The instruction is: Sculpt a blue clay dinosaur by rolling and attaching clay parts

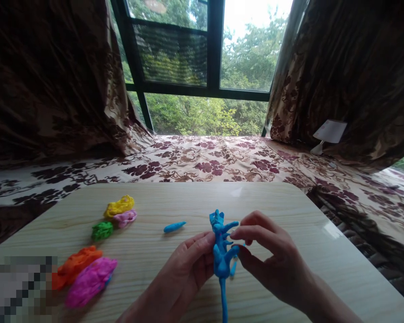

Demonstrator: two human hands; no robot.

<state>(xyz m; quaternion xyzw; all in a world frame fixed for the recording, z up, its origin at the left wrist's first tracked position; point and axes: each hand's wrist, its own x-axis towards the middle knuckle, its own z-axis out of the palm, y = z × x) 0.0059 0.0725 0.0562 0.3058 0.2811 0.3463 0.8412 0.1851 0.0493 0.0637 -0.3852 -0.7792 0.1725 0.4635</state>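
Observation:
A blue clay figure (220, 251) with thin limbs and a long tail is held upright over the light wooden table (289, 211). My left hand (188, 269) grips its body from the left, thumb against the torso. My right hand (269, 255) pinches one of its thin limbs between thumb and forefinger. A small loose roll of blue clay (174, 227) lies on the table to the left of the figure.
Lumps of clay lie at the left: yellow (119, 206), light pink (125, 218), green (102, 230), orange (74, 265), magenta (89, 281). A floral cloth (205, 161) covers the ledge behind, with curtains and a window beyond. A blurred patch sits bottom left.

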